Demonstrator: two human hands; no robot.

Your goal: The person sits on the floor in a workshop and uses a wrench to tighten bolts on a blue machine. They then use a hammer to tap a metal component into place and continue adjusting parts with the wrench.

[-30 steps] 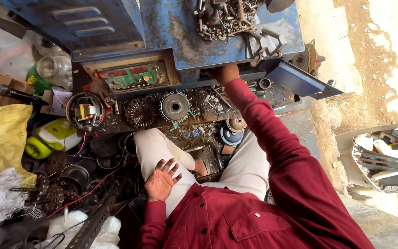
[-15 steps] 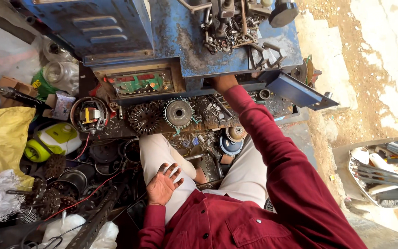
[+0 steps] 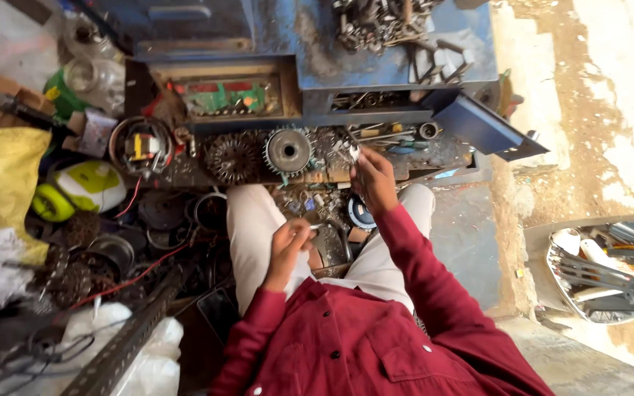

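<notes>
The right hand (image 3: 373, 178) pinches a small shiny metal piece (image 3: 353, 152). The left hand (image 3: 288, 246) is curled around a thin metal bit (image 3: 315, 226) above the lap.

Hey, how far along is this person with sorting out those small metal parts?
Looks early. The right hand has lifted a small shiny part off the cluttered shelf. The left hand holds another small metal piece over the lap. The round gear and the rest lie untouched.

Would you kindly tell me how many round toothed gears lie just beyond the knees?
2: a dark gear on the left, a grey gear beside it; the clutter may hide more.
</notes>
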